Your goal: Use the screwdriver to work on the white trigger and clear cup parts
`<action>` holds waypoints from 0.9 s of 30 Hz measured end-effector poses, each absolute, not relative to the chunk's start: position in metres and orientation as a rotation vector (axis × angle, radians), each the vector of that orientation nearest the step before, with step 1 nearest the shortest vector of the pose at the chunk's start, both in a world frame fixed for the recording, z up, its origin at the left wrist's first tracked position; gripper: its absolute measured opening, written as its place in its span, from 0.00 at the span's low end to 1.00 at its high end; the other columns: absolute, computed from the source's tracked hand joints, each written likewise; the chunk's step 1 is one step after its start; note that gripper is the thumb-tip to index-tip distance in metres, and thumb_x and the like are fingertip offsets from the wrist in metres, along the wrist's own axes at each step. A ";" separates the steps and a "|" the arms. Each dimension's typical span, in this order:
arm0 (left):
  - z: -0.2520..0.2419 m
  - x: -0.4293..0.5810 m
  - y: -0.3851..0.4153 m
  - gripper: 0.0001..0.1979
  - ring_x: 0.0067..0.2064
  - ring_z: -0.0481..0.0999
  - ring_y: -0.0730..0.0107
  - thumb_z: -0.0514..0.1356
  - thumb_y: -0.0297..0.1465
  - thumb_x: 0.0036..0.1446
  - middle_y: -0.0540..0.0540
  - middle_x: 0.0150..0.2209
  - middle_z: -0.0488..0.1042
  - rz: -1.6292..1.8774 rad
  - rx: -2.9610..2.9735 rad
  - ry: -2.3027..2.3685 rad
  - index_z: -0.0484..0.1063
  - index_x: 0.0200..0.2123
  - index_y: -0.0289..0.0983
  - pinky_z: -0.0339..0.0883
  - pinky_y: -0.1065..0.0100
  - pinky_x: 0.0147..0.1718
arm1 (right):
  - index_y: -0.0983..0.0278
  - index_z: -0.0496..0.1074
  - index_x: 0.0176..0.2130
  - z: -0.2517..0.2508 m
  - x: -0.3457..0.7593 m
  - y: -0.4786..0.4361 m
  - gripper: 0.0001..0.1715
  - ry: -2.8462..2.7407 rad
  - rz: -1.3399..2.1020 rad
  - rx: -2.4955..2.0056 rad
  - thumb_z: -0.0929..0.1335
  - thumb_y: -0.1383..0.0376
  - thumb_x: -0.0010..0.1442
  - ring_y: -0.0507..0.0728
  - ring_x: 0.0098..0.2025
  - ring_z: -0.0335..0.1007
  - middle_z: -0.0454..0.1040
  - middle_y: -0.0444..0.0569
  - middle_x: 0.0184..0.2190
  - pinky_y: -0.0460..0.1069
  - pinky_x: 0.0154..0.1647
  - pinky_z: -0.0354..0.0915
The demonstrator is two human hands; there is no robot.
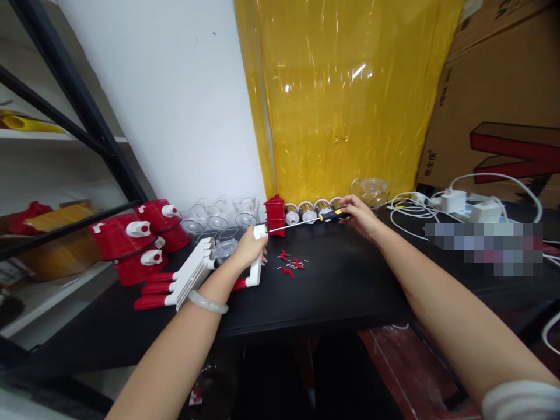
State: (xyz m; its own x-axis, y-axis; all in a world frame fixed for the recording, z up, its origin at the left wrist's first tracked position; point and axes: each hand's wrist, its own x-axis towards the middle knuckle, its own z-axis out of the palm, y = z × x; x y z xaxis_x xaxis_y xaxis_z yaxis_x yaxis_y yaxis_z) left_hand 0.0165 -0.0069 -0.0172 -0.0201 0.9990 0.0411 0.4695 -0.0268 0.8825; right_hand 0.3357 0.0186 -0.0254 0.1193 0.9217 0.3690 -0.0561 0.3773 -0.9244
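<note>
My left hand point(248, 248) is closed round a white plastic handle with a red grip point(255, 274), holding it upright on the black table point(341, 286). My right hand point(359, 216) is closed on a screwdriver with a yellow and black handle point(330, 216). Its shaft points left, and its tip meets the top of the white handle. Small red clips and loose screws point(291, 265) lie on the table just right of the handle. A jade bangle sits on my left wrist.
More white and red handles point(175, 286) lie at the left. Red lids point(140, 233), clear cups point(227, 216), a red part point(275, 213) and metal motors point(308, 211) line the back. Chargers and white cables point(455, 204) lie at the right, by cardboard boxes.
</note>
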 end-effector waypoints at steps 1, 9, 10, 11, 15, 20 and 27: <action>-0.017 0.017 -0.007 0.19 0.16 0.72 0.65 0.57 0.24 0.55 0.56 0.19 0.68 0.990 1.574 1.564 0.61 0.50 0.40 0.69 0.69 0.17 | 0.57 0.66 0.35 -0.025 0.336 0.019 0.21 -1.230 0.887 -0.921 0.74 0.56 0.42 0.55 0.35 0.66 0.67 0.43 0.34 0.48 0.29 0.68; -0.017 0.016 -0.006 0.20 0.17 0.72 0.64 0.58 0.24 0.55 0.56 0.19 0.68 1.009 1.553 1.581 0.63 0.52 0.39 0.70 0.67 0.19 | 0.58 0.67 0.32 -0.035 0.340 0.028 0.37 -1.366 0.819 -1.135 0.63 0.28 0.53 0.55 0.19 0.62 0.63 0.43 0.17 0.52 0.24 0.64; -0.016 0.016 -0.006 0.20 0.17 0.73 0.64 0.58 0.24 0.55 0.56 0.19 0.68 1.012 1.549 1.579 0.63 0.51 0.39 0.70 0.67 0.18 | 0.58 0.67 0.31 -0.036 0.340 0.028 0.37 -1.396 0.796 -1.157 0.64 0.28 0.52 0.54 0.18 0.60 0.61 0.42 0.15 0.52 0.22 0.62; -0.016 0.016 -0.006 0.20 0.17 0.73 0.64 0.58 0.24 0.54 0.56 0.19 0.68 1.016 1.545 1.576 0.62 0.51 0.40 0.70 0.67 0.18 | 0.58 0.67 0.30 -0.037 0.340 0.027 0.36 -1.418 0.780 -1.168 0.66 0.29 0.52 0.53 0.17 0.58 0.59 0.40 0.14 0.51 0.22 0.62; -0.015 0.015 -0.006 0.20 0.16 0.72 0.65 0.56 0.23 0.54 0.56 0.19 0.68 1.025 1.535 1.564 0.62 0.51 0.40 0.69 0.69 0.17 | 0.58 0.66 0.30 -0.034 0.337 0.025 0.28 -1.370 0.798 -1.098 0.74 0.40 0.49 0.50 0.19 0.56 0.60 0.38 0.18 0.50 0.22 0.65; -0.016 0.016 -0.007 0.19 0.16 0.72 0.64 0.58 0.24 0.55 0.56 0.19 0.68 1.004 1.541 1.575 0.62 0.50 0.40 0.70 0.67 0.18 | 0.57 0.66 0.37 -0.029 0.336 0.019 0.25 -1.240 0.894 -0.922 0.77 0.54 0.43 0.51 0.30 0.66 0.69 0.41 0.32 0.50 0.30 0.70; -0.017 0.017 -0.007 0.19 0.16 0.71 0.65 0.58 0.25 0.55 0.56 0.19 0.68 0.991 1.563 1.565 0.62 0.50 0.41 0.70 0.67 0.18 | 0.57 0.65 0.36 -0.027 0.337 0.020 0.25 -1.214 0.937 -0.855 0.75 0.48 0.45 0.56 0.35 0.68 0.67 0.44 0.33 0.50 0.31 0.70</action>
